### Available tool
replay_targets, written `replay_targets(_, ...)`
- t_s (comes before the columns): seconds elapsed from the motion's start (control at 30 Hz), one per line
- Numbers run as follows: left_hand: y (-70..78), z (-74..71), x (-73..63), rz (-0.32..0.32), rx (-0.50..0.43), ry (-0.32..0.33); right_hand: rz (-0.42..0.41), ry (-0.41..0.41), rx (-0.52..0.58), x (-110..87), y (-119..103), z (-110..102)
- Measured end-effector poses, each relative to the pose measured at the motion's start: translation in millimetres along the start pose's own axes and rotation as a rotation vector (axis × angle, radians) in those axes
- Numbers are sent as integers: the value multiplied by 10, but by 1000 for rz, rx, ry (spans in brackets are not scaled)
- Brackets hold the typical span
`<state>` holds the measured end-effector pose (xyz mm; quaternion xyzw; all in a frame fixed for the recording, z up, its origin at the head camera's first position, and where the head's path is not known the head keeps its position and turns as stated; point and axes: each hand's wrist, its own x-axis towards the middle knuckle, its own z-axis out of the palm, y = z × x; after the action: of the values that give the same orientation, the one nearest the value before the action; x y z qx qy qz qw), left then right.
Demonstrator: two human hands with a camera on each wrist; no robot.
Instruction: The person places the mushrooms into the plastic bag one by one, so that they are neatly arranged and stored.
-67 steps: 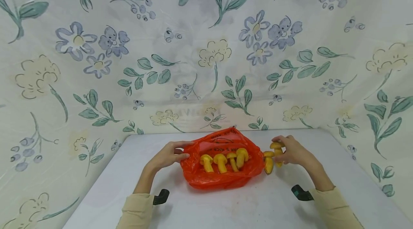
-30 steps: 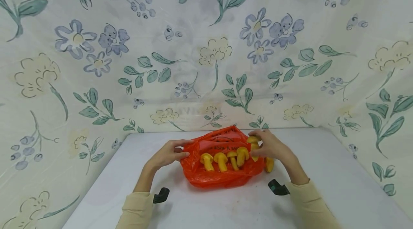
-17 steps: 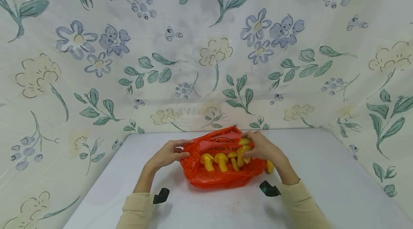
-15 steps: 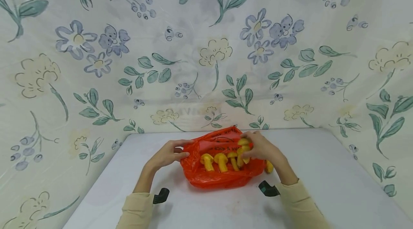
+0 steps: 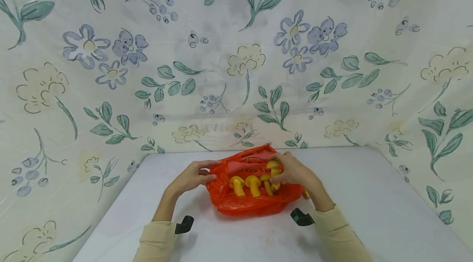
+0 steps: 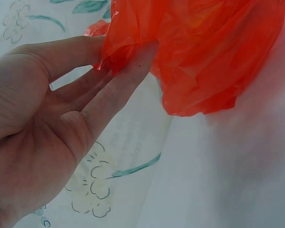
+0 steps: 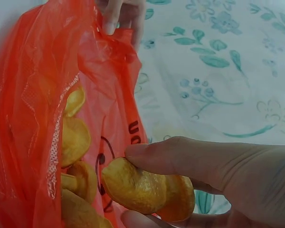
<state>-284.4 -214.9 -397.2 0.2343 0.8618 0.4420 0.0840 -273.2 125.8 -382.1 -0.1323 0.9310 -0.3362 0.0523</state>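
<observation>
My left hand (image 5: 192, 180) pinches the left edge of a red plastic bag (image 5: 244, 209), which lies on its side with its mouth facing me. In the left wrist view the film (image 6: 133, 28) sits between thumb and fingers. Several yellow mushrooms (image 5: 253, 185) lie in a row inside. Between the thumb and fingers of my right hand (image 5: 295, 172) is another yellow mushroom (image 7: 137, 185), held at the bag's mouth, above the rightmost ones. One more mushroom (image 5: 306, 194) rests on the table just right of the bag, mostly hidden behind my right hand and the bag.
The white table (image 5: 236, 241) carries the bag. A floral cloth (image 5: 221, 69) hangs behind and along both sides. Dark wrist-worn pieces stick out by the left sleeve (image 5: 157, 237) and the right sleeve (image 5: 336, 229).
My right hand has carried the mushroom leftward from the table at the bag's right side into the bag's mouth. My left hand has stayed at the bag's left edge.
</observation>
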Motion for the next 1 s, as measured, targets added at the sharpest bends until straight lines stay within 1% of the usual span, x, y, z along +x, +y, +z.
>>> replay_targets(0.17, -4, 2, 2, -4, 2, -1, -27, 1, 0, -8, -30, 32)
replay_targets(0.47, 12, 14, -2, -5, 1, -4, -33, -15, -7, 34, -94, 113)
replay_targets(0.73, 0, 9, 12, -5, -4, -10, -78, -12, -5, 60, -137, 175)
replay_targets(0.87, -24, 6, 24, 8, -2, -14, -90, -24, 13, 85, -146, 227)
replay_targets(1.0, -32, 3, 22, 5, 5, -9, -133, -21, 13, 109, -162, 295)
